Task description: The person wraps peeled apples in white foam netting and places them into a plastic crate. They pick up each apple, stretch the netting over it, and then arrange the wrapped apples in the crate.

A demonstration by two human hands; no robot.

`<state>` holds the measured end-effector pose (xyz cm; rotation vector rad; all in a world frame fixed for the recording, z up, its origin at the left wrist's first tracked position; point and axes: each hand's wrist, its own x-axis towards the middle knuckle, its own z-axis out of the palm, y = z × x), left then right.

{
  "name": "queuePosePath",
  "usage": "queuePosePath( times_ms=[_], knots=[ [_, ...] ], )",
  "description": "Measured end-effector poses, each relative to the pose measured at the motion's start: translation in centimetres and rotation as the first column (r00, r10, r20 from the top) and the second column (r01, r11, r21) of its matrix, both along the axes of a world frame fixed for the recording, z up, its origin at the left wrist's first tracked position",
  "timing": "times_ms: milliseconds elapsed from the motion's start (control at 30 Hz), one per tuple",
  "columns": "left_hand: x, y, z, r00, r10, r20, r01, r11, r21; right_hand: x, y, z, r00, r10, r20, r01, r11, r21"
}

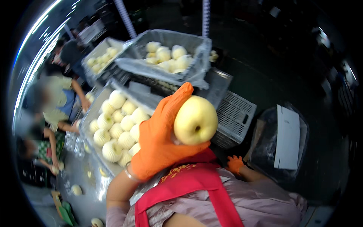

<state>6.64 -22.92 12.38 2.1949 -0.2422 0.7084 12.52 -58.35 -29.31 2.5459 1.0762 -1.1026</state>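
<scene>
My left hand [157, 140], in an orange glove, is raised close to the camera and shut on a pale yellow peeled apple [195, 120]. The apple's stem hollow faces me. My right hand [235, 164], also in an orange glove, hangs low to the right beside a dark bag, with its fingers apart and nothing in it. A red apron [196, 189] over a pinkish shirt fills the lower middle of the view.
A plastic-lined tray [92, 113] of several peeled apples lies under my left hand. Two more lined crates of apples [166, 53] [102, 56] stand behind it. An empty grey crate [234, 113] and a dark bag holding white card [287, 136] are at the right. Other people [56, 102] work at the left.
</scene>
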Motion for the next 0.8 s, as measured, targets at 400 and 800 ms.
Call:
queuePosePath(
  times_ms=[400, 800],
  knots=[
    [1.6, -3.9, 0.3, 0.991, -0.137, -0.004, 0.136, 0.974, 0.179, 2.4, 3.8, 7.2, 0.898, -0.43, 0.091, 0.385, 0.871, 0.305],
    [-0.9, 2.6, -2.9, 0.96, 0.245, -0.136, -0.25, 0.968, -0.019, 2.2, 0.0, -1.7, 0.684, -0.096, -0.723, 0.298, 0.941, 0.158]
  ],
)
